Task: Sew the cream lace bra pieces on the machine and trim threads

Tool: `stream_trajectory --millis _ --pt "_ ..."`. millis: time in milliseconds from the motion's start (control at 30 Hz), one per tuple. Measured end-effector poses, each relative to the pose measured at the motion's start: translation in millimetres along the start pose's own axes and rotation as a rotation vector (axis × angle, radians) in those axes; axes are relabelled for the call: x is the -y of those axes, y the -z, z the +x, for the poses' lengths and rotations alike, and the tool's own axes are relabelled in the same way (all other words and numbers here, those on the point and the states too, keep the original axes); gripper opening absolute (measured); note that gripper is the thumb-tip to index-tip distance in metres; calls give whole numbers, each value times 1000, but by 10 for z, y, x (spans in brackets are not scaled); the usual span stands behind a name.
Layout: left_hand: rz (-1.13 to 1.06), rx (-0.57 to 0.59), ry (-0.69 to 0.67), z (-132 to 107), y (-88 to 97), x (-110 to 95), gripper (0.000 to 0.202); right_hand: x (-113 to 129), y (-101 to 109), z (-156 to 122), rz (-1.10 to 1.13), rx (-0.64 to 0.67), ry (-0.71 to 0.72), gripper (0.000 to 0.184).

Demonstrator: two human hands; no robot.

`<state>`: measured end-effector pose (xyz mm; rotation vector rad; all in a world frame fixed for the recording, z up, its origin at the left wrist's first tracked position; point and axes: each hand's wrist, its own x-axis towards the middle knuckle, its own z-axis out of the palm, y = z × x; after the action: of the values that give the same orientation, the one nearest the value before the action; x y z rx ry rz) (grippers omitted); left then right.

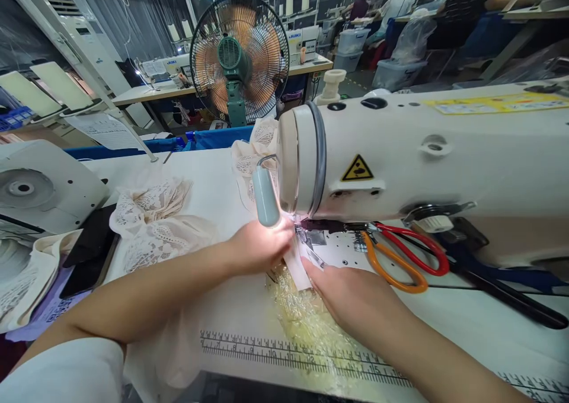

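Note:
A pale fabric strip [297,265] lies beneath the head of a white sewing machine [382,148], by the needle area. My left hand [262,246] is closed at the strip's left side, with curled fingers close to the presser foot [304,232]. At the strip's right edge, my right hand [342,287] pinches it near its lower end; some of its fingers are hidden. A grey-green lamp [265,197] hangs just above my left hand and lights the spot. Scissors with red and orange handles [395,266] lie on the machine bed, right of my right hand.
Lace fabric pieces [155,219] are heaped on the table at left, near a dark phone [86,252]. Yellowed clear tape [306,326] and a printed ruler [249,348] cover the front edge. Behind the table stands a large fan [237,59]. Other people sit farther back.

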<state>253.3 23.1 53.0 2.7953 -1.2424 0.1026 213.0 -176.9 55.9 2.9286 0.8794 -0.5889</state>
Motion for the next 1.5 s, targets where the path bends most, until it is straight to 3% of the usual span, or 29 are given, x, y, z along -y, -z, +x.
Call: stream_trajectory --millis 67,167,433,667,1133,1233,1333,1500 --pt "-92 19 -131 -94 -55 -202 32 -11 -37 -12 13 -25 10 30" --pt "-133 55 -205 -162 -127 -304 39 -34 -95 -37 19 -62 23 28" --pt "20 43 -277 -180 -144 -163 35 4 -61 -16 -51 -32 9 44" --pt "49 13 -270 -151 -176 -39 35 134 106 99 -47 126 -109 58" --pt "114 28 -192 -21 -133 155 30 272 104 213 -64 107 -153 69" --pt "126 52 -149 -8 -122 172 31 239 -66 142 -128 -27 -105 63" --pt "163 76 -24 -29 -77 106 32 168 -297 62 -153 -283 -27 49" --pt "165 36 425 -102 -12 14 35 62 -525 25 -111 -623 97 33"
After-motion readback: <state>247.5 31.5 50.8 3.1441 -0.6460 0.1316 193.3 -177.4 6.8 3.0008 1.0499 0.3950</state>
